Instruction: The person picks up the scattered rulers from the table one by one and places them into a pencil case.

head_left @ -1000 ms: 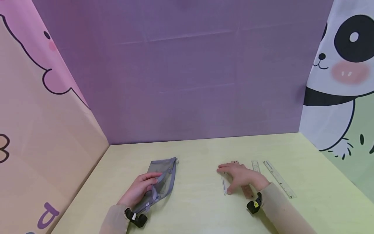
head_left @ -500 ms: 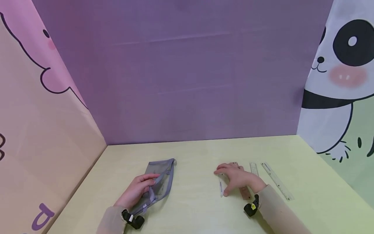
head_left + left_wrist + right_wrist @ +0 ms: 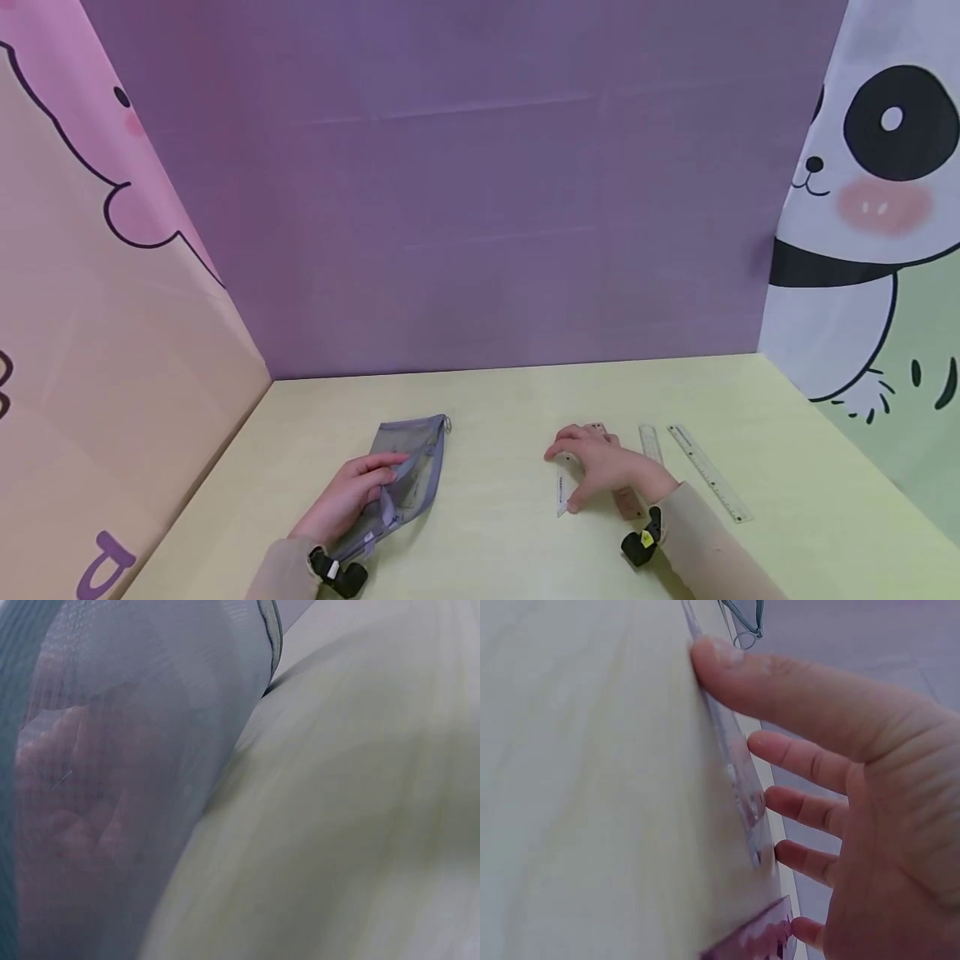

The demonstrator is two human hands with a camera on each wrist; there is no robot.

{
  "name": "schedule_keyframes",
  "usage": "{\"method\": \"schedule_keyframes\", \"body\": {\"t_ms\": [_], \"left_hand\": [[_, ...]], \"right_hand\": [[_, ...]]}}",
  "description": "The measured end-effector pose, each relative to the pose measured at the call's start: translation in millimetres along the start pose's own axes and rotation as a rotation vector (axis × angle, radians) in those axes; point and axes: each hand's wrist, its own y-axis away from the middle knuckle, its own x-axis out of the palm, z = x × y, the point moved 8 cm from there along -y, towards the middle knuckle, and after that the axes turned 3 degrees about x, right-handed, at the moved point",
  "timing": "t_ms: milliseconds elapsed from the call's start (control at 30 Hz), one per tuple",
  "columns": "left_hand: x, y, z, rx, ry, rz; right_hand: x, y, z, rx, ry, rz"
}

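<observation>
My left hand (image 3: 351, 493) grips a grey-purple mesh zip pouch (image 3: 416, 483) by its near-left side. In the left wrist view the mesh (image 3: 172, 750) fills the left half, and fingers show dimly through it. My right hand (image 3: 600, 462) spans a clear set square (image 3: 562, 492) lying at the table's right-centre, thumb at one edge and fingertips at the opposite edge. In the right wrist view the clear set square (image 3: 739, 769) appears nearly edge-on between thumb and fingertips. Beneath the same hand lies a pink ruler (image 3: 627, 505), with the little finger right at its end.
To the right of the right hand lie a short clear ruler (image 3: 650, 443) and a longer clear ruler (image 3: 708, 472). The pale wooden table (image 3: 495, 533) meets a purple backdrop (image 3: 480, 208) at the back. Printed cartoon panels stand at both sides.
The head view has shifted slightly, so everything sits a little lower and further left in it. Both hands stay at the pouch and the set square, with no clear movement.
</observation>
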Motion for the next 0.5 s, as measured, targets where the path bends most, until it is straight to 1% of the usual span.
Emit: {"method": "schedule_keyframes", "body": {"t_ms": [233, 367, 500], "left_hand": [[1.2, 2.6, -0.3, 0.0, 0.008, 0.023], [2.0, 2.0, -0.6, -0.003, 0.0, 0.015], [1.9, 1.1, -1.0, -0.011, -0.009, -0.006]], "right_hand": [[3.4, 2.3, 4.5, -0.01, -0.023, 0.01], [4.0, 2.6, 6.0, -0.017, -0.015, 0.015], [4.2, 2.2, 6.2, -0.019, -0.009, 0.02]]}}
